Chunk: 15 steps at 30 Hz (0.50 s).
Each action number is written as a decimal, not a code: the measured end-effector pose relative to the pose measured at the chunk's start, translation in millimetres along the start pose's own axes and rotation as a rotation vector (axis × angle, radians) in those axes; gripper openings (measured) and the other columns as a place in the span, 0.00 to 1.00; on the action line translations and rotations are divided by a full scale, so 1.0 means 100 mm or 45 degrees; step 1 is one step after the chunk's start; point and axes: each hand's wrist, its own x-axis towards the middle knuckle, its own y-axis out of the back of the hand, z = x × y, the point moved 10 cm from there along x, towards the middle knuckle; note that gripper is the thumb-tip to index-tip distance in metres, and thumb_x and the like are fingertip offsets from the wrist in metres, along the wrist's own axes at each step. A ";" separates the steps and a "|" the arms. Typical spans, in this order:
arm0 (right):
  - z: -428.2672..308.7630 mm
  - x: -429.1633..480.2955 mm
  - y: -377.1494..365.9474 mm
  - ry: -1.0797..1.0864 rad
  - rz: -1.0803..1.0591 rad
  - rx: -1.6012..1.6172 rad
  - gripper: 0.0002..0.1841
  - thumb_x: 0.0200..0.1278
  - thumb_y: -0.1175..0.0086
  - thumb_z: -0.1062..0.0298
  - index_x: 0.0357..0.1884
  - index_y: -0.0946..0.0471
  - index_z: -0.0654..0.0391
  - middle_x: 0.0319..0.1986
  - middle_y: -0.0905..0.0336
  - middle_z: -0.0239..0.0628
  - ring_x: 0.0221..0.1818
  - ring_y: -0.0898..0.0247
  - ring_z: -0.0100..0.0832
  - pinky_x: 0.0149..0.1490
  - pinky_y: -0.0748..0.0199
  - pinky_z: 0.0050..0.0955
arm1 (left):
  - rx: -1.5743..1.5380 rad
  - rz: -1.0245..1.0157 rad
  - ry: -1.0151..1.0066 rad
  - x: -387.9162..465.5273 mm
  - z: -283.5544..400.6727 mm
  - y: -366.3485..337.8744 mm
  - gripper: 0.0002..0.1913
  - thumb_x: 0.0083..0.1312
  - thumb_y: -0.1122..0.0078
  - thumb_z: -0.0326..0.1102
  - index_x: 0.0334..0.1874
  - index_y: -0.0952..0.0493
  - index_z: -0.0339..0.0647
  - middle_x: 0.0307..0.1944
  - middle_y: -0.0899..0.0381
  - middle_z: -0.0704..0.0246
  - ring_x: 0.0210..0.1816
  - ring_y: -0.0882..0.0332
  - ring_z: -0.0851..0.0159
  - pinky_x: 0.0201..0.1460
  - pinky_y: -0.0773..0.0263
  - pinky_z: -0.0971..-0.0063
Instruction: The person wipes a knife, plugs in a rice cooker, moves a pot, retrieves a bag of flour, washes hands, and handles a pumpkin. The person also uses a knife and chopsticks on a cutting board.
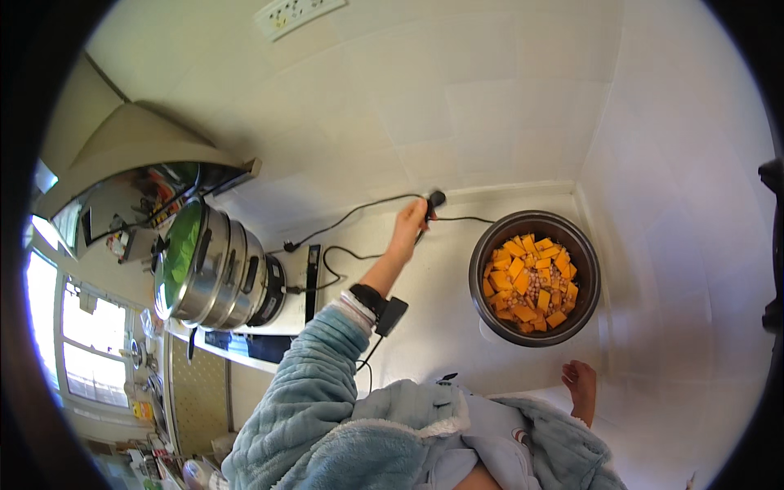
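Note:
My left hand is closed around a black power plug and part of its cord, above the counter near the tiled wall. On the right sits a dark round cooking pot, holding diced orange pumpkin with small pinkish beans or nuts among it. A black cord runs from behind the pot towards my left hand. Beside the counter's front edge, just below the pot, is my right hand. Its fingers are loosely bent, with nothing visible in them.
A tiered steel steamer with green leaves under its glass lid stands at left. Another plug and cord lie beside it. The range hood hangs above. A socket strip is on the wall. A black box hangs at my left wrist.

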 end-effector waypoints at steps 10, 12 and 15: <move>0.08 -0.12 -0.24 -0.088 -0.156 -0.257 0.09 0.61 0.49 0.63 0.39 0.26 0.57 0.32 0.21 0.36 0.33 0.25 0.29 0.36 0.25 0.30 | 0.931 -0.371 -0.090 -1.58 -1.57 -0.41 0.15 0.60 0.47 0.45 0.28 0.20 0.41 0.32 0.21 0.62 0.40 0.27 0.53 0.46 0.31 0.64; 0.12 -0.10 -0.35 -0.111 -0.201 -0.308 0.09 0.60 0.48 0.63 0.38 0.25 0.57 0.32 0.21 0.36 0.33 0.25 0.29 0.36 0.25 0.30 | 0.980 -0.510 -0.158 -1.75 -1.76 -0.63 0.14 0.59 0.45 0.43 0.29 0.20 0.38 0.30 0.21 0.60 0.40 0.26 0.52 0.46 0.30 0.63; 0.25 -0.09 -0.56 -0.144 -0.329 -0.354 0.09 0.60 0.47 0.63 0.38 0.25 0.56 0.31 0.22 0.35 0.33 0.25 0.29 0.36 0.25 0.31 | 0.873 -0.618 -0.120 -1.94 -2.01 -0.90 0.14 0.58 0.44 0.41 0.36 0.22 0.36 0.37 0.23 0.55 0.44 0.29 0.48 0.52 0.33 0.60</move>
